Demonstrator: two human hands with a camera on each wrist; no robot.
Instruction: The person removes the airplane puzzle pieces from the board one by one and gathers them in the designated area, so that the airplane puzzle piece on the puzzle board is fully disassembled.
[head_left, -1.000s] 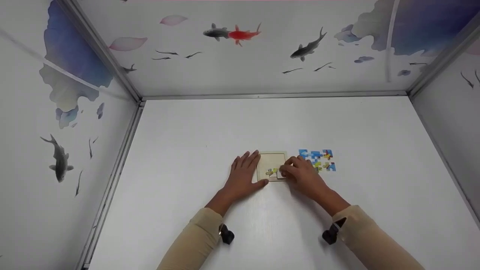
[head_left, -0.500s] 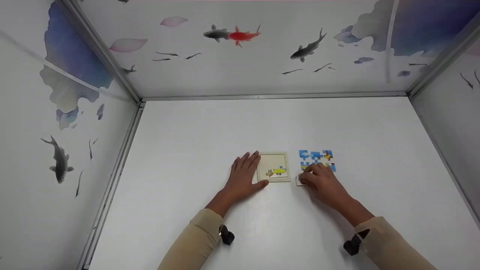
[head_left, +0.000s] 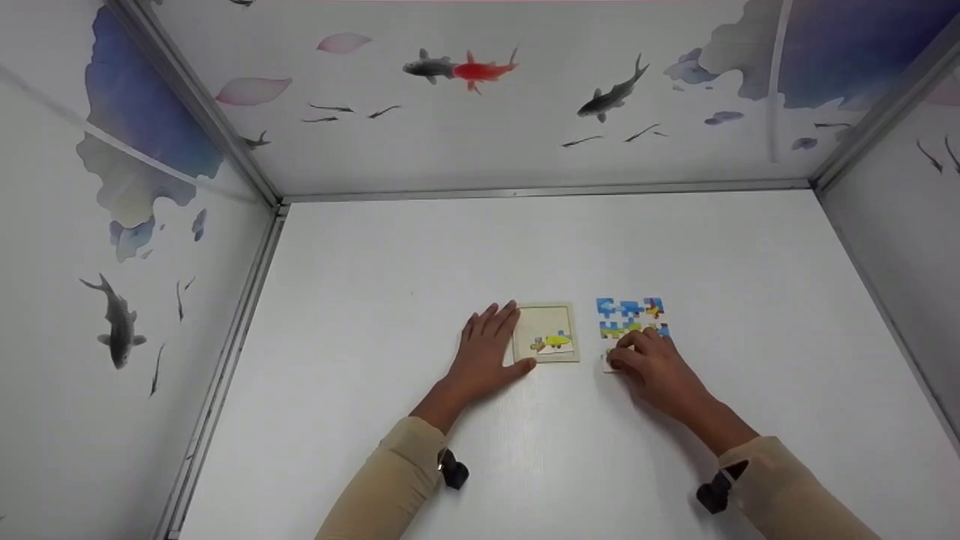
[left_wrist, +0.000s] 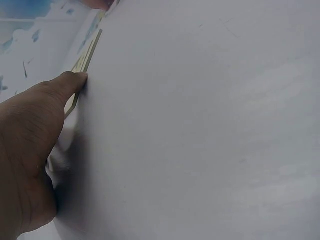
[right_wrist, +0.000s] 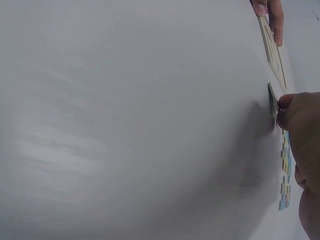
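My left hand (head_left: 486, 346) lies with fingers extended along the left side of a shallow square wooden puzzle tray (head_left: 544, 314). In the left wrist view its thumb (left_wrist: 75, 80) touches the tray's near edge. In the tray's lower right part lie joined jigsaw pieces (head_left: 556, 341) with a yellow shape on them. My right hand (head_left: 656, 367) pinches a thin jigsaw piece (right_wrist: 272, 100) between thumb and fingertips, right of the tray. That piece is tilted close over the table, and my fingers hide most of its face.
Loose jigsaw pieces (head_left: 631, 307) in blue, yellow and red lie in rows right of the tray, partly behind my right hand. White walls with painted fish (head_left: 486, 71) and metal edge rails (head_left: 540, 193) enclose the white table (head_left: 420, 247) at the back and sides.
My right hand has moved right from over the tray with the jigsaw piece, uncovering the yellow shape there, and now stands below the loose pieces. My left hand has stayed in place.
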